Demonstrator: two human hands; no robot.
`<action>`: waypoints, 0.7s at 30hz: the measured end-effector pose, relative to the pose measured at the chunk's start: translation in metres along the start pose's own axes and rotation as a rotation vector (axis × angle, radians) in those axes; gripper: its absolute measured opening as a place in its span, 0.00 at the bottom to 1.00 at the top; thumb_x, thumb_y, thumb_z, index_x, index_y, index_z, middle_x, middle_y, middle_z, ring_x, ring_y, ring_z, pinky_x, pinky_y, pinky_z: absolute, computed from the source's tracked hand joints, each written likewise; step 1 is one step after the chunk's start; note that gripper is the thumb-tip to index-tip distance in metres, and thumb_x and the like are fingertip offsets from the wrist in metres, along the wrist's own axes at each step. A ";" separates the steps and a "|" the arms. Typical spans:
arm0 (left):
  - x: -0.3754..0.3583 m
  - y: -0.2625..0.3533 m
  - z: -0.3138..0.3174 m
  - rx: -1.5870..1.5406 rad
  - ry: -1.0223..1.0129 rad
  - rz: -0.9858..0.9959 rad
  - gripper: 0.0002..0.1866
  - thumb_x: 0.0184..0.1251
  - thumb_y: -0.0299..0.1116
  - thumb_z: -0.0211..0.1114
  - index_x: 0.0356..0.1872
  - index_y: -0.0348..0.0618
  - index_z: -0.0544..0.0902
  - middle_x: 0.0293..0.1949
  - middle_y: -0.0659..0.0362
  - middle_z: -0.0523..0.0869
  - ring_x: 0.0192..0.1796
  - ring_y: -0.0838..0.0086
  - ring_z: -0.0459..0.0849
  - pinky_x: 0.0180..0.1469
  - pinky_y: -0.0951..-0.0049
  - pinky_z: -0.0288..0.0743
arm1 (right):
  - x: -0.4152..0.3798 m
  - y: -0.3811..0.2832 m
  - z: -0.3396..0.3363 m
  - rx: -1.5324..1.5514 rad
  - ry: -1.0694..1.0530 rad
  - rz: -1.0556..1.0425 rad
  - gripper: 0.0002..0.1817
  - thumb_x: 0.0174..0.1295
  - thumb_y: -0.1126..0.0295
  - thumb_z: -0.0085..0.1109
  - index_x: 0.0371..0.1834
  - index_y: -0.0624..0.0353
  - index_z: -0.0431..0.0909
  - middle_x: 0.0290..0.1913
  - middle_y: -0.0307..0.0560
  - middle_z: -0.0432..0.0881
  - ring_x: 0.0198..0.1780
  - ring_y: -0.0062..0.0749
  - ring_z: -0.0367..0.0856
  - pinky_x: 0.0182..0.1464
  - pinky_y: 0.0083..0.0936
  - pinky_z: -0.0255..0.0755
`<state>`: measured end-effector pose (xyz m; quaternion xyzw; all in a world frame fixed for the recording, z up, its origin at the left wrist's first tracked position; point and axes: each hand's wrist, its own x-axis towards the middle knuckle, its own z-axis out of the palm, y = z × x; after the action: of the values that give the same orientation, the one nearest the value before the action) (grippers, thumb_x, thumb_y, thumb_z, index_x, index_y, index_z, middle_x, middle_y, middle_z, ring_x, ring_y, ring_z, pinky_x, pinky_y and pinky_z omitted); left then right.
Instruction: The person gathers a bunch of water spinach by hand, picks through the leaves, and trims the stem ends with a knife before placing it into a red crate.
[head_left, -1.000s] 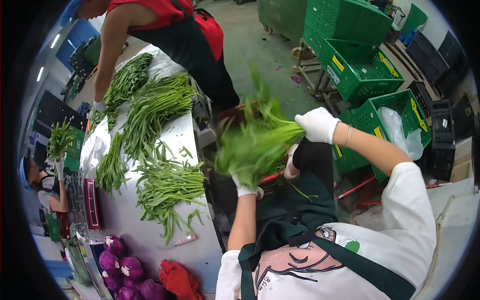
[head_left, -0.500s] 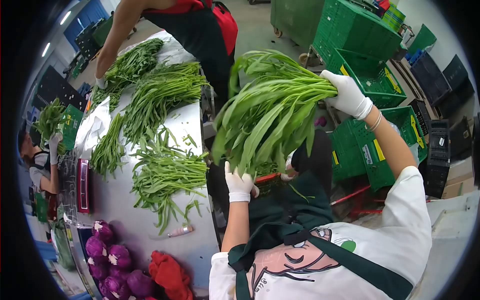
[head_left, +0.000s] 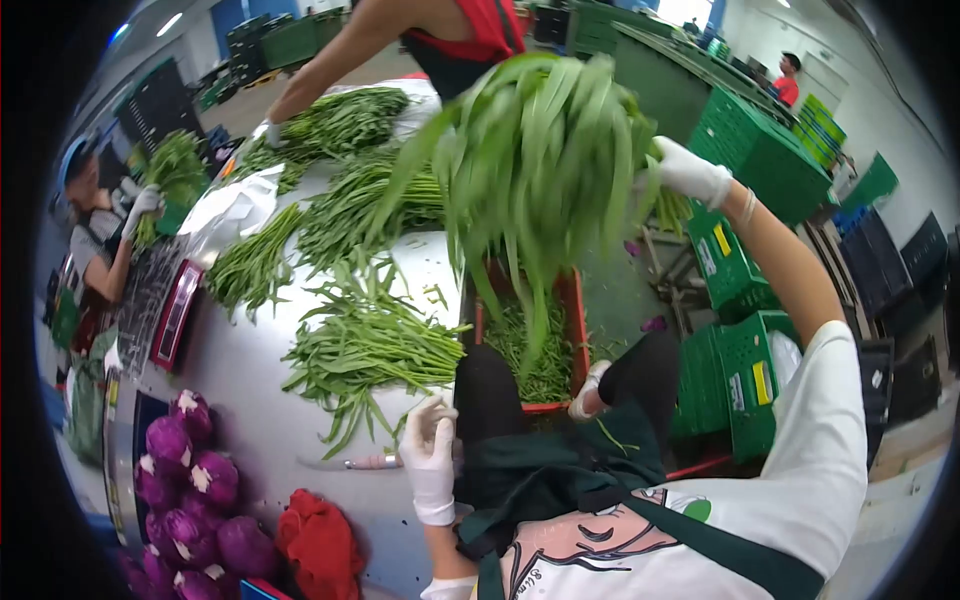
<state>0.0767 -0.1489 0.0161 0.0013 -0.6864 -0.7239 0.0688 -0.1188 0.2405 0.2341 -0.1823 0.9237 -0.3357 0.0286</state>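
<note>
My right hand (head_left: 690, 172), in a white glove, grips the stem end of a large bunch of leafy greens (head_left: 550, 150), whose blurred leaves hang to the left over a red crate. My left hand (head_left: 430, 455), also gloved, is over the table's front edge with its fingers curled; nothing shows in it. Just left of it lies a knife (head_left: 370, 462) with a pale handle. A loose pile of greens (head_left: 375, 335) rests on the metal table (head_left: 240, 390) beyond the knife, and more bunches (head_left: 370, 205) lie farther back.
Purple cabbages (head_left: 240, 550) and a red cloth (head_left: 318, 545) are at the table's near left. A red crate (head_left: 578, 340) with leaf scraps stands on the floor by my legs. Green crates (head_left: 750, 375) are at right. Co-workers stand at the far side and left, one holding greens (head_left: 172, 175).
The held bunch has swung upward and its leaves now droop. My left hand has moved from under the leaves down to the table edge. The view has shifted, showing more of the red crate.
</note>
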 end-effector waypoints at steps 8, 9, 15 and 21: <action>-0.011 -0.034 -0.044 0.526 0.144 0.058 0.11 0.58 0.29 0.62 0.42 0.41 0.80 0.25 0.58 0.82 0.21 0.80 0.74 0.25 0.80 0.69 | 0.145 -0.181 0.067 -0.453 -0.199 -0.162 0.12 0.44 0.74 0.60 0.34 0.67 0.78 0.19 0.41 0.76 0.20 0.21 0.72 0.25 0.22 0.69; -0.011 -0.032 -0.044 0.500 0.151 0.071 0.11 0.57 0.29 0.62 0.42 0.41 0.80 0.24 0.58 0.82 0.20 0.80 0.75 0.24 0.79 0.69 | 0.162 -0.198 0.079 -0.465 -0.249 -0.178 0.12 0.44 0.74 0.60 0.33 0.67 0.78 0.19 0.39 0.75 0.19 0.21 0.71 0.23 0.22 0.68; -0.005 -0.030 -0.045 0.462 0.204 0.251 0.06 0.54 0.27 0.63 0.33 0.41 0.80 0.25 0.56 0.81 0.23 0.68 0.80 0.26 0.71 0.72 | 0.255 -0.279 0.180 -0.214 -0.575 -0.520 0.11 0.43 0.71 0.62 0.28 0.66 0.76 0.19 0.37 0.74 0.19 0.18 0.69 0.20 0.20 0.63; -0.004 -0.023 -0.049 0.417 0.201 0.341 0.07 0.51 0.28 0.65 0.32 0.40 0.80 0.26 0.55 0.80 0.30 0.62 0.80 0.32 0.69 0.74 | 0.298 -0.336 0.315 -0.089 -0.886 -0.474 0.12 0.45 0.66 0.63 0.29 0.63 0.76 0.22 0.36 0.75 0.21 0.20 0.71 0.22 0.20 0.66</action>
<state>0.0835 -0.1962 -0.0103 -0.0282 -0.8006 -0.5412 0.2556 -0.2348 -0.2957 0.2231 -0.5129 0.7696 -0.1837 0.3329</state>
